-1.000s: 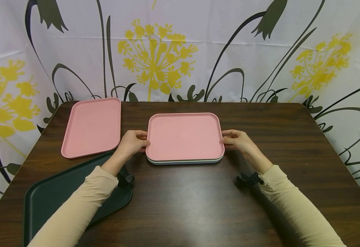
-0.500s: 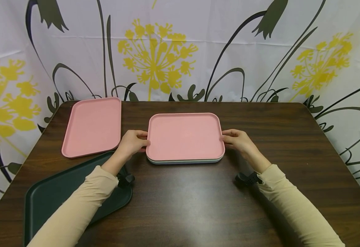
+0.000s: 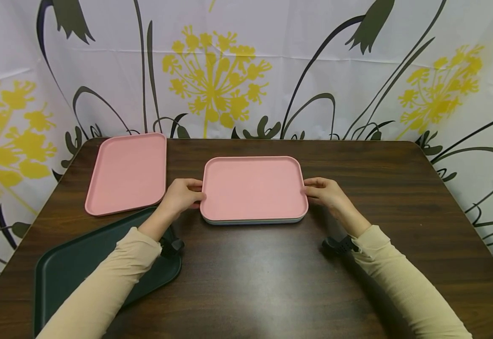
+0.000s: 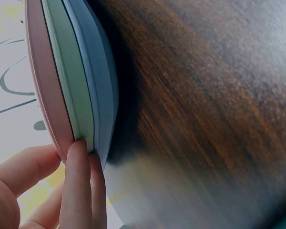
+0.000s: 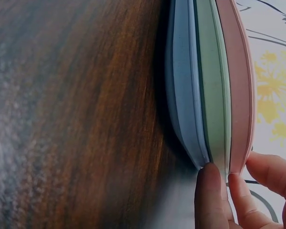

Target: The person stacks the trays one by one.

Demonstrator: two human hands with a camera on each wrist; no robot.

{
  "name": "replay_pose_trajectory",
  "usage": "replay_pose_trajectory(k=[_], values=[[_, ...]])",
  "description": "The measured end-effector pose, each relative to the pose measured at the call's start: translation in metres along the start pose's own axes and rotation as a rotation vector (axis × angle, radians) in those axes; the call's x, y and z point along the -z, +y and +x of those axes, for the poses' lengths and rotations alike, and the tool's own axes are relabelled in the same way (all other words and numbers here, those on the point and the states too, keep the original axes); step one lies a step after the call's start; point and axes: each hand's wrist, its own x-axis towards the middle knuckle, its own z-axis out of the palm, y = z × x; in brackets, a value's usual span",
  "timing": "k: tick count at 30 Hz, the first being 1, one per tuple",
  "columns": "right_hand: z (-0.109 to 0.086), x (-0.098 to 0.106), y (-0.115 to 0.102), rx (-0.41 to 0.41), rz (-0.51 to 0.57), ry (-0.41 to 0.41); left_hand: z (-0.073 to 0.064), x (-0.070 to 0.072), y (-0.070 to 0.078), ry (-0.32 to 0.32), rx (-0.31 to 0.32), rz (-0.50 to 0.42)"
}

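A stack of three small rectangular trays lies in the middle of the head view: a pink tray (image 3: 254,188) on top, a green tray (image 4: 69,71) under it and a blue tray (image 5: 181,81) at the bottom. At the stack's left end, my left hand (image 3: 183,194) has its thumb at the pink rim and fingertips against the green and blue sides. My right hand (image 3: 327,192) grips the opposite end, thumb on the pink rim, one fingertip below that rim and another at the blue tray's edge.
On the dark wooden table (image 3: 263,282), another pink tray (image 3: 128,174) lies at the back left. A large dark green tray (image 3: 77,263) is beneath my left forearm, partly covered. Behind the table hangs a flower-patterned cloth (image 3: 297,84).
The far edge of the top pink tray shows slightly lower in the head view, and the stack's front edge slightly higher. Both hands stay at the ends, almost still.
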Motion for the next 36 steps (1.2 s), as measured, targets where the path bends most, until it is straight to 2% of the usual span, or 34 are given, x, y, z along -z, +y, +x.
replay_pose_trajectory(k=[26,36], values=[[0.0008,0.0009,-0.0010,-0.011,0.011,-0.057,0.0019,0.0013,-0.0004,-0.011,0.012,-0.026],[0.0008,0.0013,-0.0003,-0.004,-0.005,-0.066,0.0019,0.0080,0.0035,0.019,-0.012,-0.048]])
